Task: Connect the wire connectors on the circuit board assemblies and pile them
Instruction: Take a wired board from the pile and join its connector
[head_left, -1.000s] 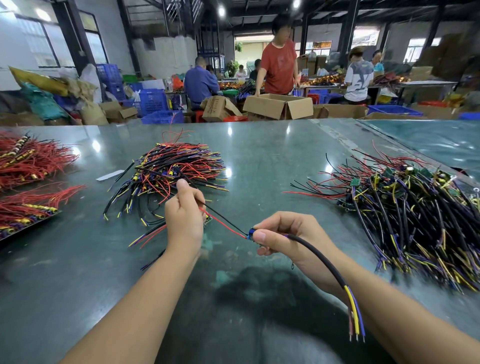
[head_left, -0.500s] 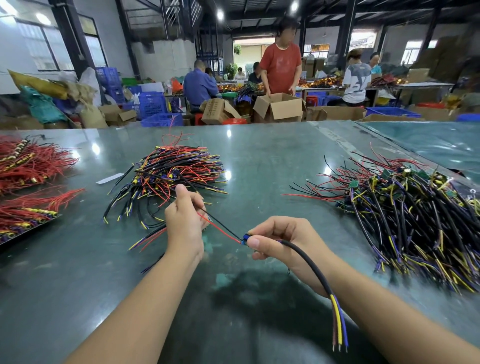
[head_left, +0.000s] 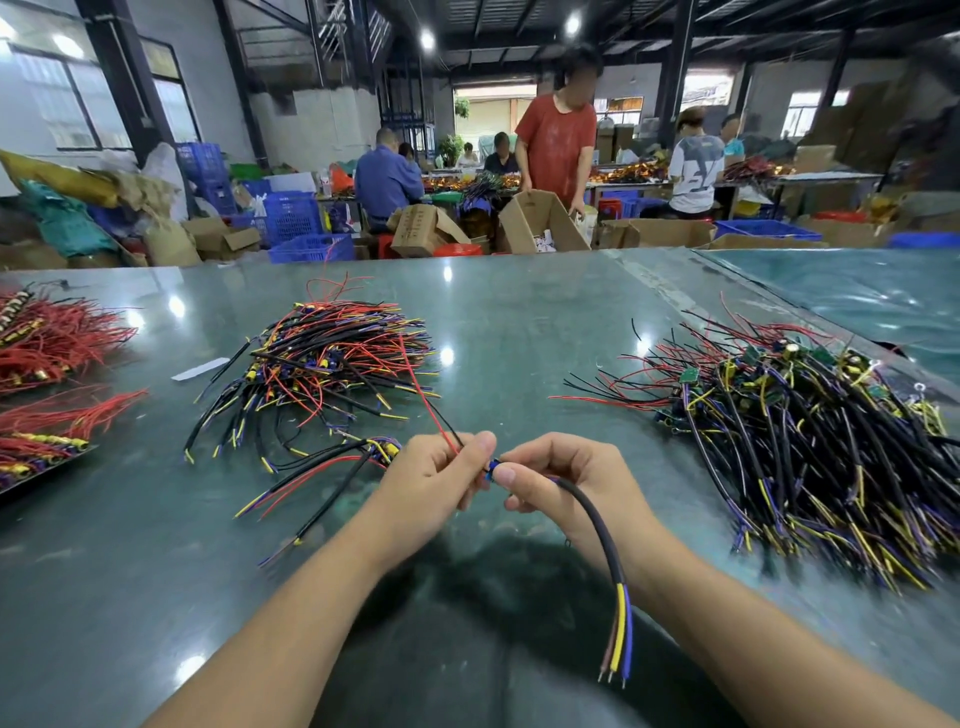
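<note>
Both hands meet on one connector above the bench (head_left: 519, 332)

The left hand (head_left: 434, 480) pinches a red and a black lead (head_left: 441, 426); the right hand (head_left: 566, 478) pinches the blue connector (head_left: 491, 470) of a black cable (head_left: 597, 525). The connector sits between a near-left wire pile (head_left: 332, 358) and a circuit board assembly heap (head_left: 810, 431) to its right.

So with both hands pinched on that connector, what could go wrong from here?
Three risks, all judgement:
1. The blue connector is mostly hidden between the left hand and right hand, so a half-seated joint could go unnoticed.
2. The left hand also pinches thin red and black wires; pulling them could strain them.
3. The black cable hangs off the table edge with bare tips, which might snag.
</note>
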